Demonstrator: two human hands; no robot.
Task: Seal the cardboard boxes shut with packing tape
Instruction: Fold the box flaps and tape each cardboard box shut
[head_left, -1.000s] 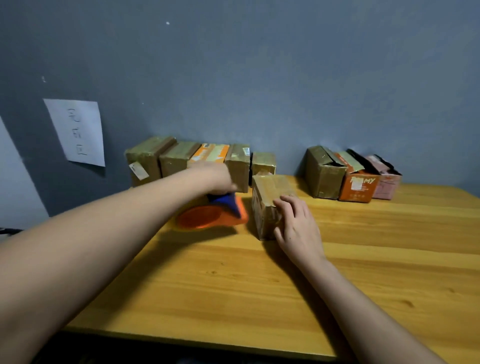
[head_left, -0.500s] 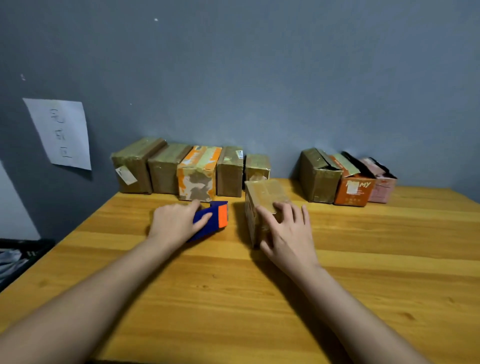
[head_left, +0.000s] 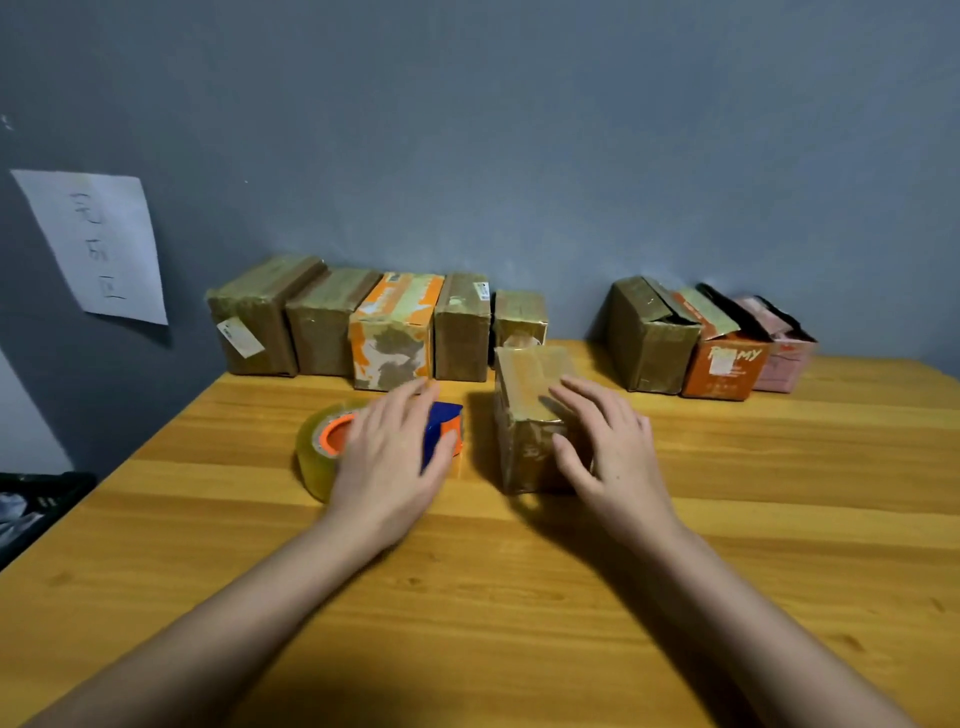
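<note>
Brown taped cardboard boxes (head_left: 363, 322), five at far left, look sealed; three open-flapped boxes (head_left: 711, 338) at far right remain. The left hand (head_left: 389, 462) rests flat on the orange-and-blue tape dispenser (head_left: 441, 426); the right hand (head_left: 608, 457) lies loosely open on the small centre box (head_left: 524, 415).

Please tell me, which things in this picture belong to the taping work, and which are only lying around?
For the job:
- small brown cardboard box under the right hand
- clear tape roll in blue-orange dispenser under the left hand
- open boxes at the right

Just there:
- white paper sheet on the wall
</note>
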